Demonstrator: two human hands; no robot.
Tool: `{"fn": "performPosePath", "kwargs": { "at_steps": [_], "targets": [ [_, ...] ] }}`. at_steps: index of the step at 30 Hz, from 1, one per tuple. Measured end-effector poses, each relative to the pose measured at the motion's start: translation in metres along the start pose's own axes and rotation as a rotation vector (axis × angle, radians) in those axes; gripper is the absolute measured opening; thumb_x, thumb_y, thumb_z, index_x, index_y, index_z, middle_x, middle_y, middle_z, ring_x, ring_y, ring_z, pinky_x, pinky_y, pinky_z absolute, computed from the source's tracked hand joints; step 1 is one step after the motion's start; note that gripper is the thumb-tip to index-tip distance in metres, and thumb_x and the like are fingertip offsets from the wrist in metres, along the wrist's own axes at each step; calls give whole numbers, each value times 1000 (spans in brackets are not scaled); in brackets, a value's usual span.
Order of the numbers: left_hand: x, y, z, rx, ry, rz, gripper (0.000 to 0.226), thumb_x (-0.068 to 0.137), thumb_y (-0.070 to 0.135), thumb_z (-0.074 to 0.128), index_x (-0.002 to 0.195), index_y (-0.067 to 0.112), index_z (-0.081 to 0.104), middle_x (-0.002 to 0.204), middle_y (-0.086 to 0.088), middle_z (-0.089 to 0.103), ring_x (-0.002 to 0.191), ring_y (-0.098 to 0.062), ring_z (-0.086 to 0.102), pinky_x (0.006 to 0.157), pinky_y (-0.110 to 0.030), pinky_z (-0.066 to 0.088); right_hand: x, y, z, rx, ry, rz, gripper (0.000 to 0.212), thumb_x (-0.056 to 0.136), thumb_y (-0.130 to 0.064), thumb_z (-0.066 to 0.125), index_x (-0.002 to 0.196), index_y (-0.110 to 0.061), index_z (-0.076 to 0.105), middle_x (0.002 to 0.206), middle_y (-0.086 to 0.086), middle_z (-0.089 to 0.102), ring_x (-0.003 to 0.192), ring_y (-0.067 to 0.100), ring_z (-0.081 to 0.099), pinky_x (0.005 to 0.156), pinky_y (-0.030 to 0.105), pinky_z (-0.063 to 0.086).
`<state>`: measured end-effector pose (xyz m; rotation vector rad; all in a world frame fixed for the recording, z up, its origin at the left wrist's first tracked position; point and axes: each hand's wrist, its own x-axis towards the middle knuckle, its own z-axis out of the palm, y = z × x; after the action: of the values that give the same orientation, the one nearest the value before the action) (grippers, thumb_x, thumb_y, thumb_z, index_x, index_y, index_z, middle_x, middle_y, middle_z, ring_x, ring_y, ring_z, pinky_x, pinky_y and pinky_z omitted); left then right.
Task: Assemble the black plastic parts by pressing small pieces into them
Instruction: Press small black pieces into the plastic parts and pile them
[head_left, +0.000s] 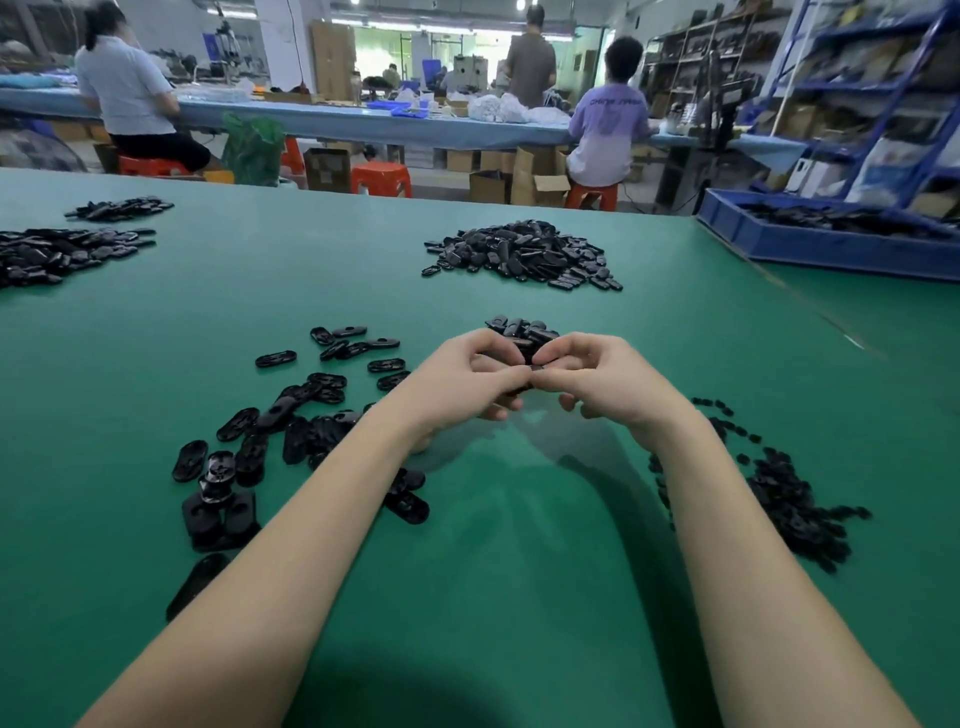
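Your left hand (470, 376) and right hand (597, 376) meet above the middle of the green table (519, 571), fingers curled and fingertips pinched together on a black plastic part (522, 387) held between them. Only a sliver of that part shows between your thumbs, so its shape and whatever small piece is going into it cannot be made out. Both forearms reach in from the near edge of the table.

Just beyond your fingertips, toward the far edge, sits a small heap of black parts (522, 330), partly hidden by your hands. To the left of your left arm, oval black plates (311, 415) lie scattered flat, running down toward the near left corner. To the right of your right arm, a strip of much smaller black pieces (779, 493) trails toward the right edge.

Farther off, near the far edge, is a large mound of black parts (522, 257). Two more spreads of black parts (62, 252) lie at the far left. A blue bin (831, 247) holding dark parts rests at the far right corner.

Past the table, people (610, 119) sit on red stools (382, 179) at a long blue bench (363, 122), with shelving (857, 104) on the right.
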<state>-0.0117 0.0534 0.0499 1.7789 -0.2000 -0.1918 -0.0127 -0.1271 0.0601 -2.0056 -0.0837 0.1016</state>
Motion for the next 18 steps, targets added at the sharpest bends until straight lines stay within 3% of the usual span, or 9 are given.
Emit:
{"fn": "performPosePath", "kwargs": {
  "at_steps": [4, 10, 14, 18],
  "targets": [
    [-2, -3, 12, -95, -61, -46, 17, 96, 2, 62, 112, 5, 64, 96, -17, 74, 77, -18, 74, 68, -21, 59, -5, -4, -17, -161, -84, 11, 11, 88, -13, 77, 95, -20, 71, 74, -6, 71, 54, 9, 54, 45, 13, 36],
    [-6, -4, 30, -228, -98, -111, 23, 93, -4, 63, 114, 5, 65, 85, -11, 74, 85, -27, 76, 73, -25, 62, -8, -12, -35, -476, -66, 105, 13, 88, -34, 76, 97, -30, 70, 78, -13, 78, 57, 4, 66, 58, 23, 45],
    [-6, -5, 34, -212, -72, -115, 23, 95, -4, 59, 114, 7, 66, 87, -12, 70, 83, -25, 75, 73, -25, 62, -15, -4, -58, -745, -42, 253, 2, 83, -31, 77, 84, -31, 79, 77, -14, 77, 65, 6, 68, 64, 22, 50],
    [-6, -6, 33, -280, -56, -124, 26, 95, -6, 58, 116, 6, 67, 87, -11, 64, 86, -29, 76, 75, -22, 61, -21, 5, -72, -816, -107, 379, 13, 78, -26, 84, 81, -38, 80, 93, -8, 77, 77, 9, 71, 78, 30, 59]
  ]
}}
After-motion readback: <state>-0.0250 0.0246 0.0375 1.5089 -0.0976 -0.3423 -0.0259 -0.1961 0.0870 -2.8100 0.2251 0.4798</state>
